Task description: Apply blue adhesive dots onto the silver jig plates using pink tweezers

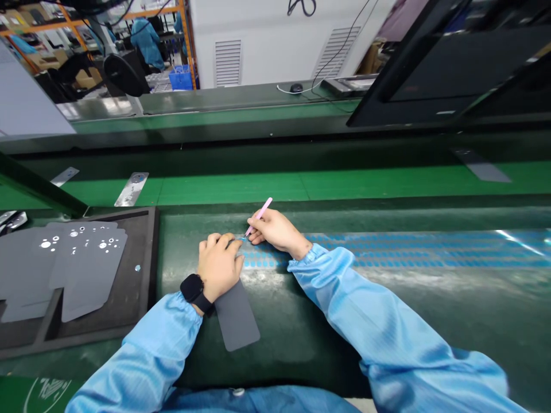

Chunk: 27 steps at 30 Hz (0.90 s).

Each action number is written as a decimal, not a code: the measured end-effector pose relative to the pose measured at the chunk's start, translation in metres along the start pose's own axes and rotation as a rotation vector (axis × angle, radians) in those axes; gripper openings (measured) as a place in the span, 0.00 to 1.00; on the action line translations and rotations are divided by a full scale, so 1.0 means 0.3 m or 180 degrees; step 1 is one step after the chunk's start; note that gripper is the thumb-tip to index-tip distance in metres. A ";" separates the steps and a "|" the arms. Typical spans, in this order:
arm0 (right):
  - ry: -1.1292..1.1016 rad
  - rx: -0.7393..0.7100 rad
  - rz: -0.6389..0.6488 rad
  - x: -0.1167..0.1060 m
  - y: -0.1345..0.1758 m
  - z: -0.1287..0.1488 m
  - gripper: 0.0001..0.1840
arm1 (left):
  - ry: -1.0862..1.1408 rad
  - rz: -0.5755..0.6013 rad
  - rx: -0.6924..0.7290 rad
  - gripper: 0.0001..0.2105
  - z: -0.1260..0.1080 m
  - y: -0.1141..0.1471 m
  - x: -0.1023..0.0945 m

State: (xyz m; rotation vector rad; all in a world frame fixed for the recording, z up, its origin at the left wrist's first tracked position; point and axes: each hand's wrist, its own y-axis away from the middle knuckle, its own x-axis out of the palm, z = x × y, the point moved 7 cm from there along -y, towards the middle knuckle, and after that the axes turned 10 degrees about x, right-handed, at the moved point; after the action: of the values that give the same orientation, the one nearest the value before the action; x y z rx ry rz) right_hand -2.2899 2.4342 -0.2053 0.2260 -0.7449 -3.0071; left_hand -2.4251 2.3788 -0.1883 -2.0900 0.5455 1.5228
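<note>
My right hand (278,231) is closed around slim pink tweezers (264,209), whose dark tip points down at the left end of a clear strip (387,250) dotted with rows of blue round stickers. Beside it, my left hand (220,259) lies with its fingers stretched out, touching the strip's end. Under that palm is a dark grey phone-shaped panel (237,318), its upper part hidden by the hand. A black watch sits on my left wrist.
To the left, a dark tray (152,258) holds several grey panels (92,269) with holes. Beyond the bench edge runs a green conveyor belt (232,188) carrying metal plates (132,189) and a grey panel (482,165). A black monitor (430,74) hangs at upper right.
</note>
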 end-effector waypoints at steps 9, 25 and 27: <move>-0.0133 -0.0022 0.0038 0.001 0.018 0.010 0.14 | 0.0045 -0.0060 -0.0037 0.15 0.006 0.003 -0.002; -0.0294 -0.0223 0.0143 -0.003 0.019 -0.001 0.11 | 0.0367 -0.0133 -0.0237 0.15 0.030 0.002 -0.008; -0.0357 -0.0201 0.0226 -0.003 0.020 0.001 0.11 | 0.0421 -0.0149 -0.0229 0.16 0.028 0.001 -0.011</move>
State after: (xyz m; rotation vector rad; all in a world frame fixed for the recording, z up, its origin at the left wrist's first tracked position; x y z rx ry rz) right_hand -2.2892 2.4290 -0.2022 0.0283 -0.6495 -2.9900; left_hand -2.4326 2.3837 -0.1875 -2.2543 0.4921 1.4047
